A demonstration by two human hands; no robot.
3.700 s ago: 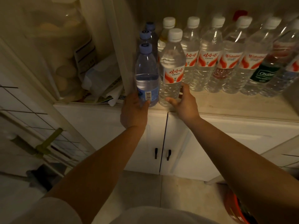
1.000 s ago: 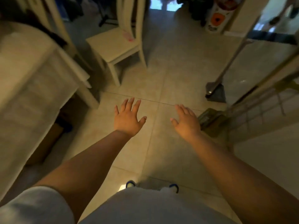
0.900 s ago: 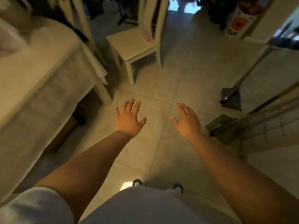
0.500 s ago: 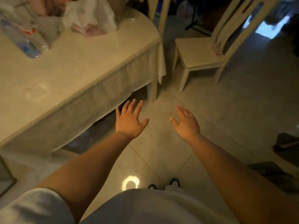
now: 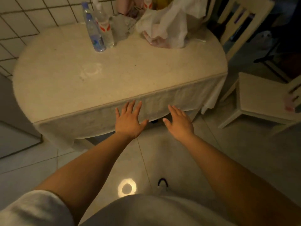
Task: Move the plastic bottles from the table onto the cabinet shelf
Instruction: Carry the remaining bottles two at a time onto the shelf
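Note:
Two clear plastic bottles stand side by side at the far side of the table [image 5: 65, 75]: one with a blue cap and blue label [image 5: 93, 30], and next to it one with a red-and-white label [image 5: 104, 26]. My left hand [image 5: 128, 119] and my right hand [image 5: 178, 122] are stretched out in front of me, fingers spread, palms down, holding nothing. Both hover just short of the table's near edge, over the hanging cloth. The cabinet shelf is out of sight.
A white plastic bag [image 5: 166, 25] and crumpled packaging [image 5: 122, 25] lie at the table's back. A tiled wall [image 5: 24, 18] runs behind on the left. Cream wooden chairs stand right of the table [image 5: 260, 98] and behind it [image 5: 241, 22]. Tiled floor lies below.
I have turned from the cabinet, where both hands rested on bottles on the shelf, across the floor to face the table. The two bottles came into full view; both hands stay empty.

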